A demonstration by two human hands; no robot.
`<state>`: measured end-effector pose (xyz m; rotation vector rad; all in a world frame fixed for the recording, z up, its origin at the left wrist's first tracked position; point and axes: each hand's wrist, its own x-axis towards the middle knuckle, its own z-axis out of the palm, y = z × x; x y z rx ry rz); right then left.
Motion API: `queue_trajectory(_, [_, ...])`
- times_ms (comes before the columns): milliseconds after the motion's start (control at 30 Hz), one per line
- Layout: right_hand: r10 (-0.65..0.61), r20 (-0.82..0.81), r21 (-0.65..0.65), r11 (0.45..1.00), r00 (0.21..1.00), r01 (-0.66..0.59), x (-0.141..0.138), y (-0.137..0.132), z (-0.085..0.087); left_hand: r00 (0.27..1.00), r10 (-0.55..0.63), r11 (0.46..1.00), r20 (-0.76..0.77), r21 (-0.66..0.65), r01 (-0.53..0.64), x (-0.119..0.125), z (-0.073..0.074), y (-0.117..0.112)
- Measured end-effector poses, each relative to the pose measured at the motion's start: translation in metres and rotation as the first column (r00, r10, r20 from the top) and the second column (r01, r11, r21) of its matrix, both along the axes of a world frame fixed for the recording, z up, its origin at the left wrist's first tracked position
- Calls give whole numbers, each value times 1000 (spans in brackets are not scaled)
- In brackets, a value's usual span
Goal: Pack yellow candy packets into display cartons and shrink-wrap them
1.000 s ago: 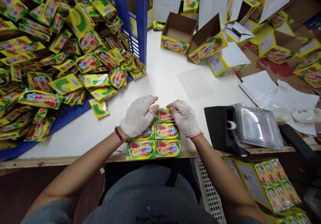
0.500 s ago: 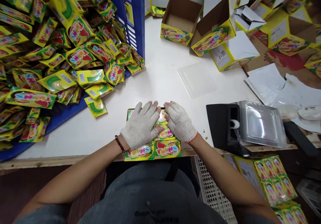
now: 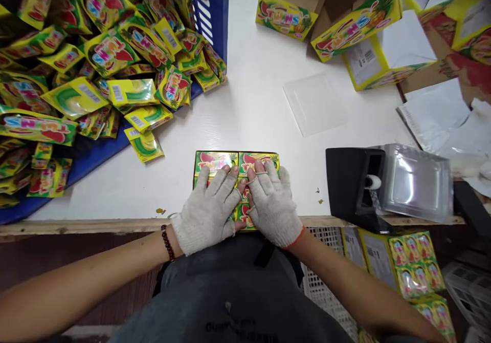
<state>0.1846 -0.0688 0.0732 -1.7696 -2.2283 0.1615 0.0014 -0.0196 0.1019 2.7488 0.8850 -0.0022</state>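
Observation:
In the head view, several small yellow-green "TWINS" packs point(image 3: 215, 161) lie face up in a close block at the table's front edge, in two columns. A thin dark rim shows along the block's far side. My left hand point(image 3: 207, 212), in a white fingertip-less knit glove, lies flat on the left column with its fingers spread. Flat on the right column rests my right hand point(image 3: 273, 205), gloved the same way. Both hands press on top of the packs without gripping any. My palms hide most of the nearer packs.
A blue basket point(image 3: 215, 20) on its side spills many packs at left. Open "TWINS" cartons point(image 3: 286, 18) stand at the back. A clear plastic sheet point(image 3: 316, 105) lies on the white table. To the right sits a black tape dispenser point(image 3: 347, 184) beside clear plastic trays point(image 3: 416, 179).
Both hands have slid toward my body over the packs, uncovering the far row and covering the near row. The camera view has also shifted.

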Motion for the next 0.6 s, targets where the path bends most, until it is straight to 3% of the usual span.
queue_trajectory(133, [14,-20,-37,999,1000,-15,3,6,-4,999,-29,999,29,-36,30,0,-4,9])
queue_trajectory(333, [62,-108,4,998,992,-62,18,3,1,946,-157,965,284,-159,208,-23,-5,22])
queue_trajectory(500, [255,-109,-26,965,961,-259,20,-15,8,962,-206,971,178,-85,224,-32,-8,14])
queue_trajectory(600, [224,-38,-71,971,974,-227,7,-25,4,975,-193,981,112,-5,194,-30,-13,6])
